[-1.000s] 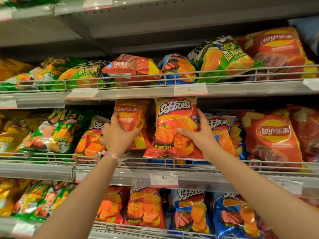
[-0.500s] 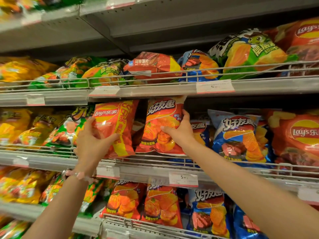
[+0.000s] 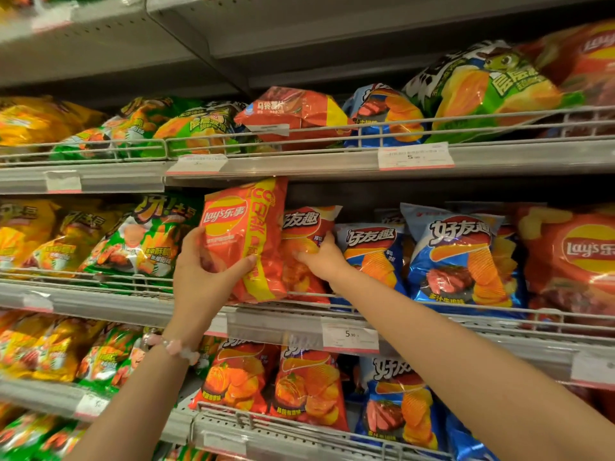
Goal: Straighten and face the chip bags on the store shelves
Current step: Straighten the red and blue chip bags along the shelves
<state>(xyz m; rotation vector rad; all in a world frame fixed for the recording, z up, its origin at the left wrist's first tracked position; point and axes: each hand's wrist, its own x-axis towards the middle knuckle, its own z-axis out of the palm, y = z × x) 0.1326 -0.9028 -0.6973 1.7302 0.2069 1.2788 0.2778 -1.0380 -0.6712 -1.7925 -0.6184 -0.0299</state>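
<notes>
— Red Lay's bag (image 3: 246, 241), middle shelf (image 3: 139, 306): left hand (image 3: 206, 277) clamped on its lower corner?
— Yes, upright. Right hand (image 3: 319, 261) grips the orange bag (image 3: 306, 247) beside it, half hidden behind the red one.

Shop aisle, metal shelves (image 3: 332, 163), price tags (image 3: 415, 156), chip bags (image 3: 462, 257)

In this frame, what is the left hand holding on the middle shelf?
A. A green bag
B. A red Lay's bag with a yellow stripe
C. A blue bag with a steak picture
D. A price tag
B: the left hand grips the red Lay's bag, thumb across its front, while the right hand holds the orange bag beside it.
</notes>
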